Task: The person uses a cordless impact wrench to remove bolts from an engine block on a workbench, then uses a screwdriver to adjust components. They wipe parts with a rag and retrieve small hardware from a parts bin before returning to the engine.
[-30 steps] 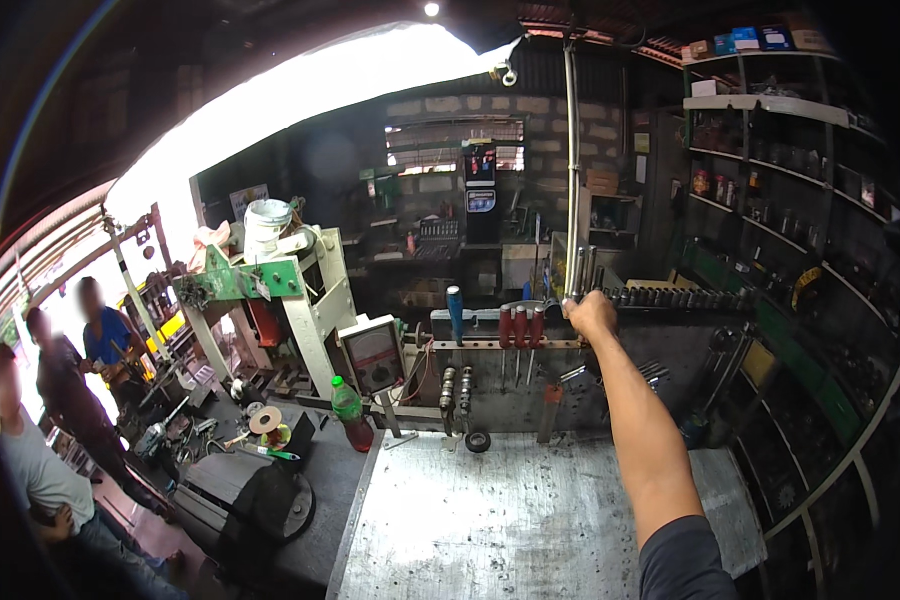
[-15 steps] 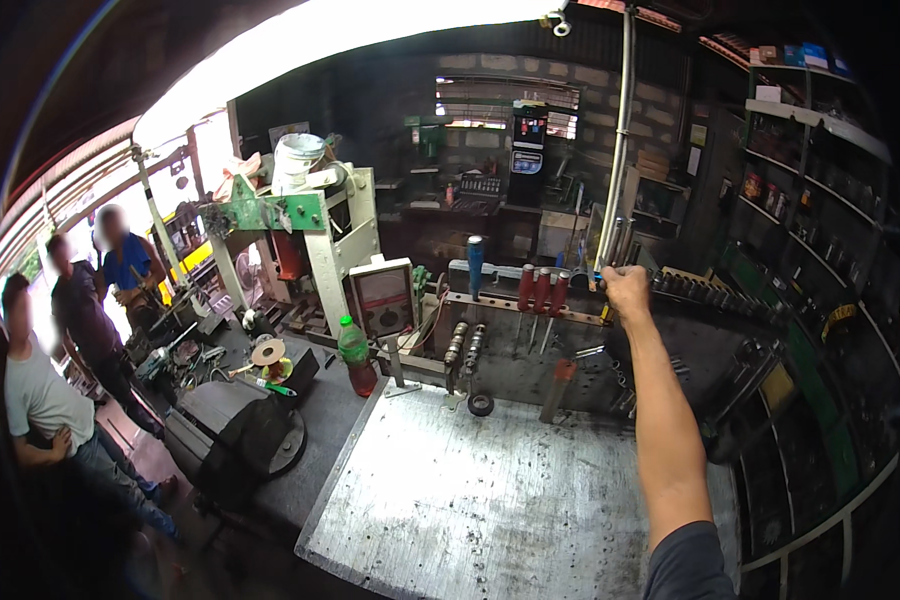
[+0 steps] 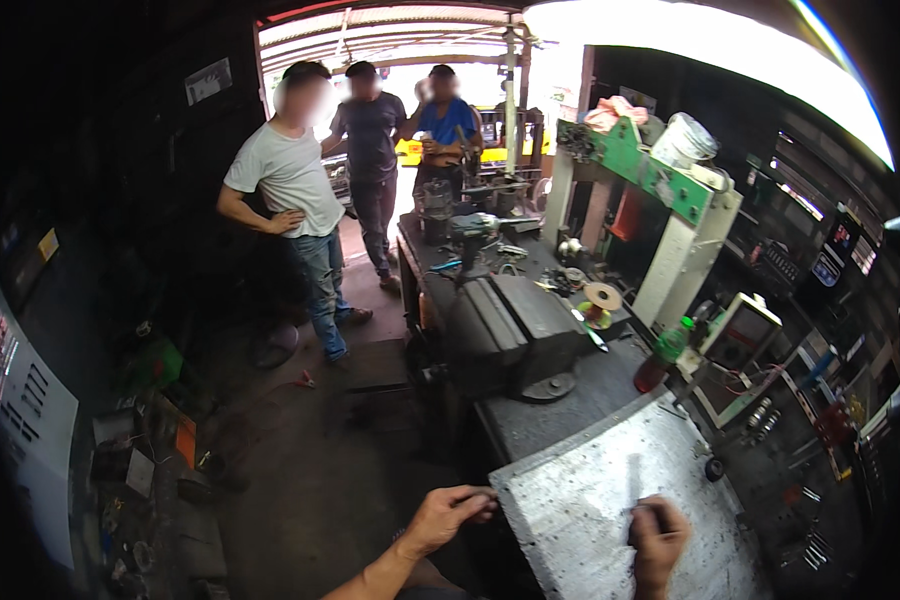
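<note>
My right hand is closed over the bright metal plate on the workbench. A grey, blurred strip shows just beyond its fingers; whether it is a tool or a reflection I cannot tell. My left hand is at the plate's left edge, thumb and fingers pinched together. Something small and dark is at its fingertips, too small to name. Beyond the plate, a large dark vise is mounted on the bench. A green-capped bottle of red liquid stands to the right of the vise.
Three people stand on the far side, the nearest in a white shirt. A green-and-white press frame rises behind the bench. A cable spool and a drill lie on the bench. A cluttered low shelf is at the left.
My view has swung left. My right hand has left the tool rack beside the red-handled screwdrivers and come down over the metal plate. My left hand has come into view.
</note>
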{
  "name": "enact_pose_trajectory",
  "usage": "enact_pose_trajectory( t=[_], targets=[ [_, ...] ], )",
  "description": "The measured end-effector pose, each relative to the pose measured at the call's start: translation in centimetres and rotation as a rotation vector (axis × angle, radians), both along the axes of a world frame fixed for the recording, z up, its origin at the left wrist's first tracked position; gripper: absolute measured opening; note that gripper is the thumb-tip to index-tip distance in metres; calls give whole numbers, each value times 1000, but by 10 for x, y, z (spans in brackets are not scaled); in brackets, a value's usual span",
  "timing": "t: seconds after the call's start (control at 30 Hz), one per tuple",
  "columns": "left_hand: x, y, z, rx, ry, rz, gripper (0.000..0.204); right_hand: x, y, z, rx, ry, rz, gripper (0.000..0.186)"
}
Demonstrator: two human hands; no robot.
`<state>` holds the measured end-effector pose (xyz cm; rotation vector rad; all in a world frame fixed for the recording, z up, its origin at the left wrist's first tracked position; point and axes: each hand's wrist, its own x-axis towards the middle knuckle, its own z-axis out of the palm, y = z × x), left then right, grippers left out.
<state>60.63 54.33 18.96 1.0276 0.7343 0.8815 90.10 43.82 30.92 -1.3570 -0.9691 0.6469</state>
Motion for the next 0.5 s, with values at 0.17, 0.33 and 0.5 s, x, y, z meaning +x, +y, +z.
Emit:
enact_pose_trajectory(
  t=[0.17, 0.33, 0.5],
  targets=[
    [-66, 76, 44, 20, -166, -19, 37, -171, 107, -46, -159, -226, 370, 24],
    [-167, 165, 30, -118, -44, 143, 21, -287, 220, -77, -29, -404, 420, 19],
    [-232, 268, 35, -64, 4, 179, 17, -340, 297, -91, -212, -304, 314, 32]
  ],
)
